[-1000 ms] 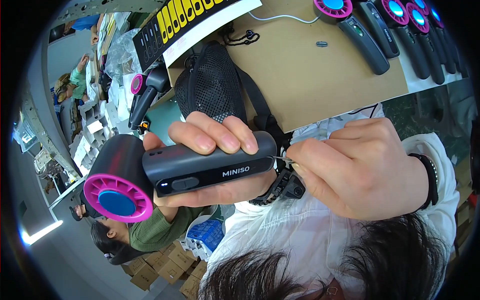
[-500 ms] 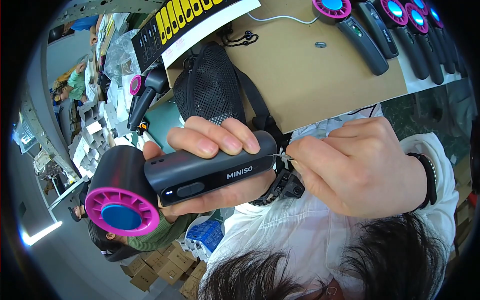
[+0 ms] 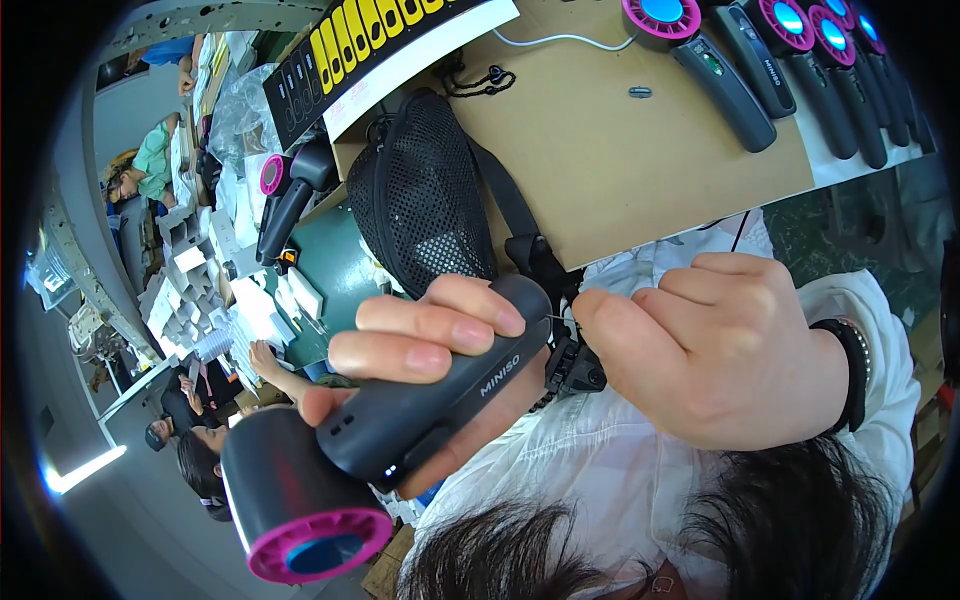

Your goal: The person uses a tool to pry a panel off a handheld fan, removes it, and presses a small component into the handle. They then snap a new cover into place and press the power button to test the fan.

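My left hand [image 3: 430, 335] is wrapped round the dark handle of a handheld fan [image 3: 400, 435]. The fan is tilted, its handle end up toward the right and its round head with a pink ring and blue centre at the lower left. Small lights glow on the handle. My right hand [image 3: 700, 355] is closed in a pinch at the handle's end, on a thin wire-like piece [image 3: 562, 318] that runs to the fan. The fingertips hide most of that piece, so its kind is unclear. Behind my left hand lies a black mesh pouch [image 3: 420, 190] with a strap.
Several similar fans [image 3: 725, 95] lie at the far right of a cardboard sheet [image 3: 600, 170]. It also bears a small dark piece [image 3: 640, 92], a black cord [image 3: 485, 82] and a white cable [image 3: 565, 38]. A black-and-yellow printed sheet [image 3: 365, 45] stands behind. Co-workers sit at the left.
The fan's head has swung down and toward me, and the handle tilts more steeply. My left hand has turned with it. My right hand still pinches at the handle's end, having barely shifted.
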